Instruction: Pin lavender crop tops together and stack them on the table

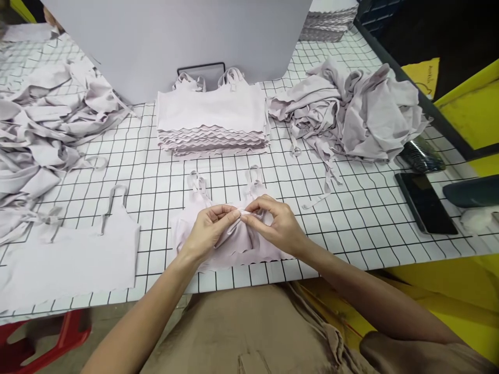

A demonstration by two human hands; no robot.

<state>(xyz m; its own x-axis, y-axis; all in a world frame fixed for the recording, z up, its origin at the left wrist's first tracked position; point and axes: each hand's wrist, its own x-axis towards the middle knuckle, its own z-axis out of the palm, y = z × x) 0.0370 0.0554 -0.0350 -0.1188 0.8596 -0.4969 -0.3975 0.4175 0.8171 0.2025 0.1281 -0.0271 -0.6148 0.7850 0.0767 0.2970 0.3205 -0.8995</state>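
A pale pinkish bra top (pixel 234 249) with two looped straps and a wavy lower edge lies at the table's front edge. My left hand (pixel 210 228) pinches the middle of its neckline between thumb and forefinger. From the other side, my right hand (pixel 276 221) pinches the same edge, its fingertips almost touching the left ones. The fabric is gathered and slightly raised between them. Just behind the hands sits a neat stack of matching tops (pixel 212 117). Another top (pixel 81 259) lies flat to the left.
A loose heap of tops (pixel 39 135) covers the left side. A crumpled fabric pile (pixel 362 109) lies at right, near a black phone (pixel 427 202) and a dark bottle (pixel 473 191). A grey panel (pixel 179 41) stands behind the stack on the grid-patterned tablecloth (pixel 343 218).
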